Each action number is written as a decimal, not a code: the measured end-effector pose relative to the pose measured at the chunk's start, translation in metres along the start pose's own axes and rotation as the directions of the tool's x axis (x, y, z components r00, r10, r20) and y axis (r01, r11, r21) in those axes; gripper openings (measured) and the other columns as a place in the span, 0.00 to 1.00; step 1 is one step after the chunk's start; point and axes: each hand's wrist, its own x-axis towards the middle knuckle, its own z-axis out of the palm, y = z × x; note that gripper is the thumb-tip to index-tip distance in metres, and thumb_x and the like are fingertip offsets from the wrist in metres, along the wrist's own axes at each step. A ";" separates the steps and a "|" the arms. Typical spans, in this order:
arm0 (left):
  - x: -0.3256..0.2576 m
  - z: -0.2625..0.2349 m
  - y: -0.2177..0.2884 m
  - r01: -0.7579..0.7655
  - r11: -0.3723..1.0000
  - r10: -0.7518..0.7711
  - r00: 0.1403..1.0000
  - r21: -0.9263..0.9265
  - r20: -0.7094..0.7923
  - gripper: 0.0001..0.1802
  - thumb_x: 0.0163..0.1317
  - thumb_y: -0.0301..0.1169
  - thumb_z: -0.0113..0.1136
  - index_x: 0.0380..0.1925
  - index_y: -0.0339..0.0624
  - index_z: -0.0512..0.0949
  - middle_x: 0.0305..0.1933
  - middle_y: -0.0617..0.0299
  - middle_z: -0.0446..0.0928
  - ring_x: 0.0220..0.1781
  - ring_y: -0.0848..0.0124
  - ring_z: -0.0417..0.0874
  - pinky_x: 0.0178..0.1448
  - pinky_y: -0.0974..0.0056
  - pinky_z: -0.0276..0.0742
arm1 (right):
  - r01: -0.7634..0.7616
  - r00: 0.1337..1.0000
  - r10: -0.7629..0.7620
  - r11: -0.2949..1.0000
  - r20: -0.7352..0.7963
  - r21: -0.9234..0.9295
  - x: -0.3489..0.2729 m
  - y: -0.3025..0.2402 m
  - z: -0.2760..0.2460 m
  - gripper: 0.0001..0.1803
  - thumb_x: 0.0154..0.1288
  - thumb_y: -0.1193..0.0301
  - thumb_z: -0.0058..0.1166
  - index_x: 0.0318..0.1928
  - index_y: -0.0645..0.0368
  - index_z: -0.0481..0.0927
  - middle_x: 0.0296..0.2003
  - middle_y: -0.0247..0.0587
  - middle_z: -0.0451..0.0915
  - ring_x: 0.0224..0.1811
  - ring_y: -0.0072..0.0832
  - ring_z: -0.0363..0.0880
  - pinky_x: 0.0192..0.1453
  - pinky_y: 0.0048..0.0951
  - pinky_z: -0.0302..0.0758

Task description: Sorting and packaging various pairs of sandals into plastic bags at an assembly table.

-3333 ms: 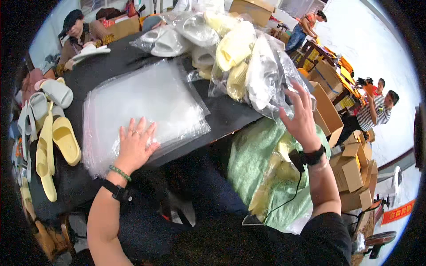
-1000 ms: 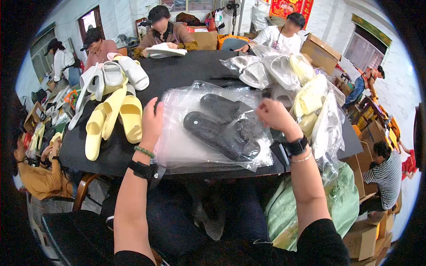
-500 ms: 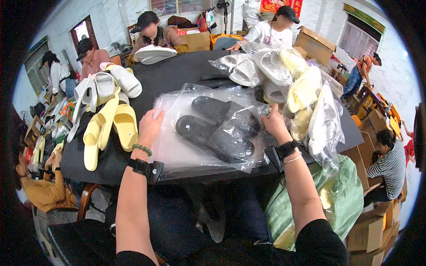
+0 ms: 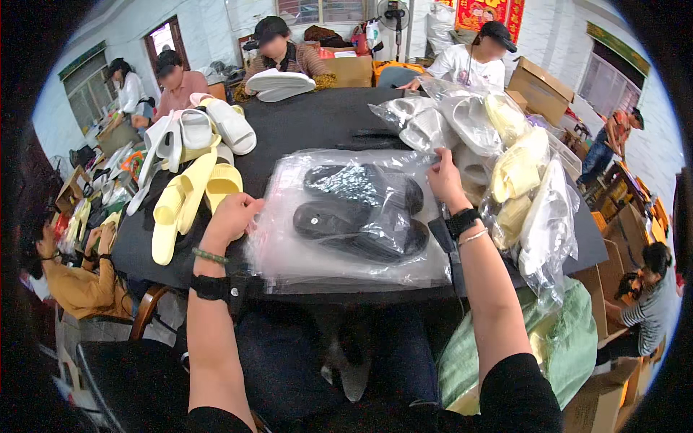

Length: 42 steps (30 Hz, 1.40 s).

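Note:
A pair of black slippers [image 4: 328,221] lies side by side inside a clear plastic bag [image 4: 285,249], on top of a stack of similar flat bags in front of me. At the left edge of the stack is my left hand [image 4: 234,215], its fingers pressed together; whether they pinch any film is unclear. My right hand [image 4: 447,186] is closed at the bag's far right corner, thumb and fingers on the plastic. Yellow slippers [image 4: 173,216] stand just beyond my left hand. To the right of my right hand lie bagged yellow slippers [image 4: 518,173].
Grey and white slippers [image 4: 234,128] stand at the table's left. Bagged white slippers [image 4: 547,224] are heaped right. A green sack [image 4: 570,339] bulges below the black table's [image 4: 303,123] right edge. Several people sit or stand around; one across holds white slippers [image 4: 281,85].
The bag with the black slippers has turned straighter and lies flatter on the stack. My left hand has moved slightly toward me, my right hand away toward the far corner. The view has shifted.

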 end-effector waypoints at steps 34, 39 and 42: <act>0.000 -0.014 -0.028 0.297 0.445 0.170 0.898 -0.845 0.405 0.36 0.76 0.55 0.31 0.69 0.36 0.58 0.45 0.38 0.80 0.36 0.49 0.87 0.30 0.66 0.83 | -0.010 0.997 0.021 0.990 -0.076 0.143 -0.027 0.036 0.028 0.25 0.62 0.73 0.60 0.58 0.56 0.67 0.30 0.50 0.82 0.33 0.45 0.83 0.38 0.40 0.77; -0.010 -0.014 -0.014 0.096 0.726 0.137 0.950 -0.681 0.281 0.27 0.66 0.26 0.55 0.64 0.34 0.64 0.23 0.65 0.78 0.20 0.77 0.76 0.22 0.75 0.68 | -0.010 0.997 0.027 0.975 -0.074 0.220 -0.024 0.028 0.030 0.24 0.62 0.76 0.59 0.58 0.57 0.69 0.32 0.46 0.83 0.33 0.32 0.82 0.39 0.32 0.77; -0.021 -0.017 -0.002 -0.026 0.693 0.239 0.951 -0.721 0.195 0.25 0.64 0.24 0.54 0.62 0.34 0.66 0.24 0.63 0.78 0.20 0.77 0.76 0.21 0.73 0.67 | 0.021 0.994 0.012 0.958 -0.110 0.287 -0.023 0.024 0.030 0.25 0.60 0.76 0.62 0.56 0.56 0.69 0.30 0.47 0.81 0.32 0.39 0.83 0.38 0.37 0.78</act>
